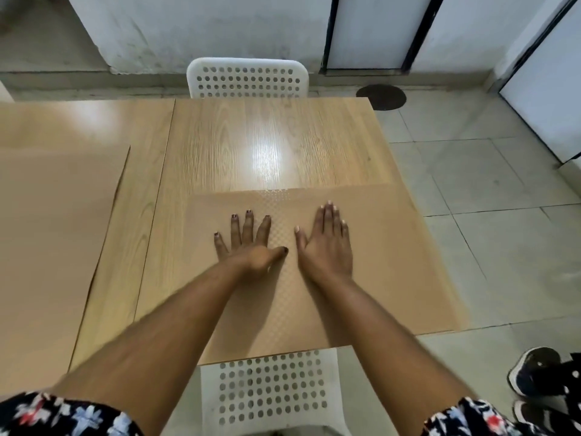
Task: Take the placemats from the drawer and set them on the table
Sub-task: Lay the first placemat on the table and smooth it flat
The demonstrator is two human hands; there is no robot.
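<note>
A tan placemat [393,262] with a fine dotted texture lies flat on the near right part of the light wooden table [251,146]. My left hand [248,243] and my right hand [327,243] both rest palm down on it, fingers spread, side by side near its middle. Neither hand grips anything. A second tan placemat [53,234] lies flat on the table's left part, apart from both hands. No drawer is in view.
A white perforated chair [248,78] stands at the table's far side, another white perforated chair [273,394] at the near side below my arms. Tiled floor lies to the right, with a round dark drain cover [381,97] and dark shoes [534,376].
</note>
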